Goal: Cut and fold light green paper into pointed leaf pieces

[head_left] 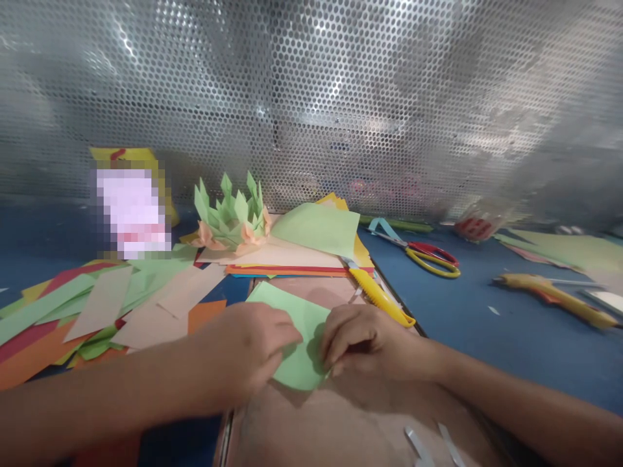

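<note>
Both hands, left (250, 347) and right (357, 340), are pinching a smooth green paper (304, 337), curved at its near edge, over a pinkish board (302, 425). Just past it lies a yellow cutter (382, 298). Beyond sits a pointy folded-paper crown (233, 224), in front of a shiny metal wall (311, 97) full of tiny holes.
</note>
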Demonstrator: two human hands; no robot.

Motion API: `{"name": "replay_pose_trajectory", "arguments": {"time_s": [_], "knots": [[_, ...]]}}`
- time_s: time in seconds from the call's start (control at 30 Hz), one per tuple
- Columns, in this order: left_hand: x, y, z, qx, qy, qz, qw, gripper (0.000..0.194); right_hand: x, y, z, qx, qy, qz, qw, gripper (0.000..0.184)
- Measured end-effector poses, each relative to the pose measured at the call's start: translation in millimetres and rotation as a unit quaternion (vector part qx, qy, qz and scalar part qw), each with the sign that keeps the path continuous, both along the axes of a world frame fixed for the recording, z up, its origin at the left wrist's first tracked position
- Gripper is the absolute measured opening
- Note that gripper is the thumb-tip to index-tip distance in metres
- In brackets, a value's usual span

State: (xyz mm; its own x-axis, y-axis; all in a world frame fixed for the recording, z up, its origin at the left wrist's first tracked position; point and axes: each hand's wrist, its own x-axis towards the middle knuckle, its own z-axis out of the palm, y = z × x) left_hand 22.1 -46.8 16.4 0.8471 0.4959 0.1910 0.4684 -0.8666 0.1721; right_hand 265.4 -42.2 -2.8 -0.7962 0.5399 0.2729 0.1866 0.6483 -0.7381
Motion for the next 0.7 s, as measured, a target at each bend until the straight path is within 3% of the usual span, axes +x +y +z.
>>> {"name": "replay_pose_trajectory", "arguments": {"time_s": [0.13,0.3,0.5,0.7], "knots": [[1,21,3.9,-0.141,-0.077,0.025,0.987,0.030,-1,2,-3.9,-0.114,0.020,-0.053,0.992,0.021],[3,26,-13.4,-0.187,-0.123,0.065,0.972,0.023,-2,7,-6.2,-0.214,0.041,-0.063,0.974,0.025],[3,23,-15.9,-0.180,-0.124,0.065,0.974,0.015,-2,11,-1.2,-0.240,0.058,-0.042,0.968,0.027],[4,24,-19.3,-0.040,-0.148,0.071,0.986,0.007,-6,8,3.7,-0.164,0.008,-0.048,0.985,0.030]]}}
